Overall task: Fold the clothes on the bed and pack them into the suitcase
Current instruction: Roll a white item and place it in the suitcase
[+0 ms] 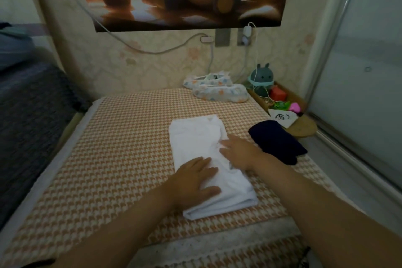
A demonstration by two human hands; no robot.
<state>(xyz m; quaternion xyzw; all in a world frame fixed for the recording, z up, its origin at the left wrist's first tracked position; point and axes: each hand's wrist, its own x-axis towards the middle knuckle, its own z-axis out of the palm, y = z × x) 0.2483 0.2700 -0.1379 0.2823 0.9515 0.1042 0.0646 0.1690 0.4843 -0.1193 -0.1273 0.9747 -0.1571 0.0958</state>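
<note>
- The white garment (195, 137), part-folded on the bed (108, 137), is pressed under left hand (195, 180) and right hand (237, 152), fingers (204, 162) straight, nothing grasped.
- Beside it a dark garment (276, 141) is laid folded.
- Beyond, patterned cloth (217, 90) is left unfolded; no suitcase is seen.

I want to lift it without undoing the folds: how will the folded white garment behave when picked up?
Probably floppy: the white garment is soft layered cloth lying flat, so unsupported ends would likely droop. Probably light, being thin fabric. Pushed, it may wrinkle, as creases near the right hand suggest.

Shirt (208, 159) left of folded garment (278, 141)
</note>
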